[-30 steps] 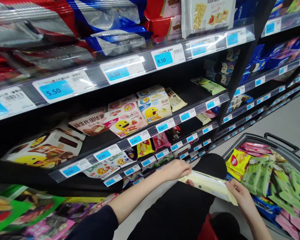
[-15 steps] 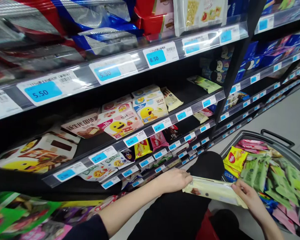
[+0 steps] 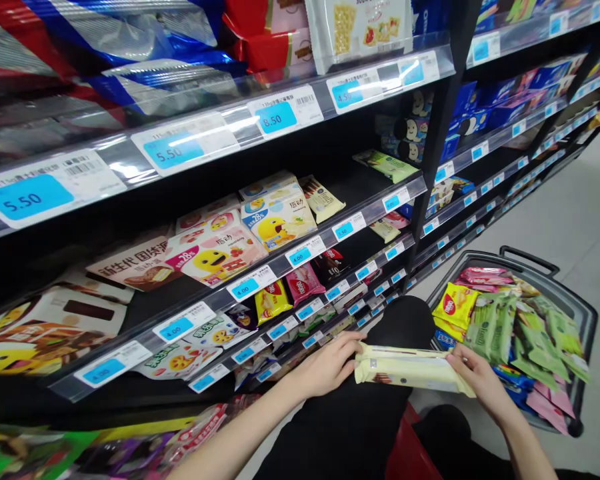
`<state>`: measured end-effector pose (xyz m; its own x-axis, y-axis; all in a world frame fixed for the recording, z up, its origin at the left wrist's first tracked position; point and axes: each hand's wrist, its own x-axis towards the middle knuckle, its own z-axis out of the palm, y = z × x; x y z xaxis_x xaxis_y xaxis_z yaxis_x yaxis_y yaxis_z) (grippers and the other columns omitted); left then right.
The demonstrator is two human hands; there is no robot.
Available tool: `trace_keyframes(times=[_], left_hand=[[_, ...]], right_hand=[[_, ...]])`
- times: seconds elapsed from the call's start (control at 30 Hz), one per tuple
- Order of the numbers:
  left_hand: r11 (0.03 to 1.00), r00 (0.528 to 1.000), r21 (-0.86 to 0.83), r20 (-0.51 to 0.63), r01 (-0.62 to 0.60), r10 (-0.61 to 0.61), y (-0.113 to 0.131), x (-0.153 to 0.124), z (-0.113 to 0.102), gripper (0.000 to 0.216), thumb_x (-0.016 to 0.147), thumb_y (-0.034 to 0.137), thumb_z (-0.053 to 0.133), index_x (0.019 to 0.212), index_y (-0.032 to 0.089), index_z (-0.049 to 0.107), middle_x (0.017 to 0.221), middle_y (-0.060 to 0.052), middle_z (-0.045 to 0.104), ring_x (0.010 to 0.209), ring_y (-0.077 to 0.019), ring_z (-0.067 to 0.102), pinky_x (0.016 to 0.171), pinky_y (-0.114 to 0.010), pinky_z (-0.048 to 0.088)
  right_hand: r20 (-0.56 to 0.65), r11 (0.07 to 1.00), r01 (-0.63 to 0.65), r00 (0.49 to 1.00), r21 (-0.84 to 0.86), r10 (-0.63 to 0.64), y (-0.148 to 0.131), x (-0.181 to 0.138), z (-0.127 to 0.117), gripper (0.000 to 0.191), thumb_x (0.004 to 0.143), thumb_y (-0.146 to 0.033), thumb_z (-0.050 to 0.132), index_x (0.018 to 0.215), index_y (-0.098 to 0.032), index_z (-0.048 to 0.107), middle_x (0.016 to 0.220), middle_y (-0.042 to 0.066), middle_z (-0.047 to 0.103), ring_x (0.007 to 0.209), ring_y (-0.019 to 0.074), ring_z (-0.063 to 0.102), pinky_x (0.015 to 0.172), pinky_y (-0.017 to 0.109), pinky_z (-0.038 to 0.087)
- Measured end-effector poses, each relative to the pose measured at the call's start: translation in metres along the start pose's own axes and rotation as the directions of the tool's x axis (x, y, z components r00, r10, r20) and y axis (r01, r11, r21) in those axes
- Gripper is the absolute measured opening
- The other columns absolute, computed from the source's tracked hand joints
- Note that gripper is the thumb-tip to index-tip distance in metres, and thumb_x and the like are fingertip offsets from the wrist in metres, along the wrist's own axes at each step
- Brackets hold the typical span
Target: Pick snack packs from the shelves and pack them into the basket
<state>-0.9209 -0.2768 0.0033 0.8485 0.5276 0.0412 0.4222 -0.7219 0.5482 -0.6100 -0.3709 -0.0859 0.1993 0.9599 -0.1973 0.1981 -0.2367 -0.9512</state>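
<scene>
A long cream-coloured snack packet point(image 3: 410, 370), printed with brown sticks, lies level across my knees. My left hand point(image 3: 333, 363) is closed on its left end. The fingers of my right hand point(image 3: 473, 377) pinch its right end. To the right of my knees stands a grey basket point(image 3: 587, 313) filled with green snack packets point(image 3: 490, 327), a yellow packet point(image 3: 453, 303) and pink packets point(image 3: 550, 407). On the middle shelf rests a similar cream packet point(image 3: 321, 199), beside a white box with a yellow cartoon face point(image 3: 280, 217).
Shelves with blue price tags point(image 3: 250, 283) run along my left side and away to the right. Pink boxes point(image 3: 217, 243) stand on the middle shelf, and a green packet point(image 3: 387, 165) lies at its far end. Grey floor point(image 3: 555, 207) stretches beyond the basket.
The camera view has shifted, so the shelves and basket appear further left. The packet has turned slightly more level in my hands, and both hands still hold its ends.
</scene>
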Motion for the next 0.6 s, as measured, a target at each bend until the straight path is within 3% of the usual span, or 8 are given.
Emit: trace_keyframes(times=[0.1, 0.2, 0.27, 0.4, 0.5, 0.6], left_hand=[[0.989, 0.994, 0.118, -0.069, 0.090, -0.082, -0.004, -0.007, 0.014, 0.015, 0.092, 0.019, 0.035, 0.102, 0.018, 0.047, 0.124, -0.012, 0.046, 0.109, -0.0180, 0.050, 0.089, -0.033, 0.046], [0.954, 0.997, 0.294, -0.063, 0.050, -0.033, -0.005, -0.006, 0.022, 0.017, 0.091, 0.016, 0.035, 0.095, 0.018, 0.052, 0.113, -0.010, 0.050, 0.098, -0.0197, 0.049, 0.080, -0.034, 0.047], [0.954, 0.999, 0.299, -0.048, 0.010, 0.004, -0.006, -0.003, 0.021, 0.018, 0.090, 0.014, 0.036, 0.088, 0.019, 0.053, 0.106, -0.008, 0.050, 0.096, -0.0200, 0.045, 0.078, -0.034, 0.045], [0.998, 0.998, 0.026, 0.028, 0.055, -0.055, -0.015, 0.007, 0.017, 0.023, 0.093, 0.022, 0.033, 0.080, 0.018, 0.052, 0.098, -0.006, 0.044, 0.094, -0.0168, 0.040, 0.086, -0.034, 0.040], [0.970, 0.983, -0.184, 0.127, 0.158, -0.136, -0.028, 0.015, 0.018, 0.028, 0.093, 0.031, 0.034, 0.075, 0.017, 0.050, 0.095, -0.004, 0.039, 0.094, -0.0160, 0.039, 0.091, -0.035, 0.037], [0.926, 0.963, -0.281, 0.167, 0.253, -0.213, -0.034, 0.018, 0.020, 0.029, 0.092, 0.034, 0.037, 0.072, 0.017, 0.049, 0.093, -0.003, 0.038, 0.095, -0.0162, 0.041, 0.092, -0.035, 0.037]], right_hand=[[-0.022, 1.000, 0.020, 1.000, 0.014, -0.020, -0.001, -0.001, 0.002, 0.045, 0.072, -0.059, 0.055, 0.058, -0.021, 0.036, 0.057, -0.005, 0.033, 0.056, 0.0115, 0.033, 0.051, 0.023, 0.029], [-0.034, 0.999, 0.031, 0.999, 0.031, -0.030, 0.000, -0.002, 0.003, 0.044, 0.073, -0.059, 0.055, 0.058, -0.021, 0.037, 0.057, -0.005, 0.035, 0.055, 0.0117, 0.033, 0.051, 0.024, 0.029], [-0.043, 0.999, 0.036, 0.998, 0.039, -0.034, 0.001, -0.002, 0.002, 0.043, 0.073, -0.058, 0.055, 0.058, -0.021, 0.038, 0.057, -0.005, 0.036, 0.056, 0.0118, 0.034, 0.051, 0.024, 0.029], [-0.074, 0.998, 0.041, 0.997, 0.052, -0.037, 0.001, 0.000, 0.002, 0.043, 0.073, -0.058, 0.055, 0.059, -0.021, 0.039, 0.057, -0.005, 0.036, 0.056, 0.0118, 0.034, 0.052, 0.024, 0.029], [-0.083, 0.997, 0.039, 0.996, 0.073, -0.033, -0.003, 0.001, 0.004, 0.044, 0.071, -0.060, 0.056, 0.058, -0.021, 0.038, 0.055, -0.005, 0.037, 0.055, 0.0118, 0.035, 0.051, 0.024, 0.029], [-0.098, 0.995, 0.037, 0.995, 0.093, -0.028, -0.009, 0.001, 0.004, 0.046, 0.069, -0.060, 0.057, 0.056, -0.021, 0.038, 0.055, -0.005, 0.037, 0.054, 0.0114, 0.036, 0.051, 0.024, 0.030]])
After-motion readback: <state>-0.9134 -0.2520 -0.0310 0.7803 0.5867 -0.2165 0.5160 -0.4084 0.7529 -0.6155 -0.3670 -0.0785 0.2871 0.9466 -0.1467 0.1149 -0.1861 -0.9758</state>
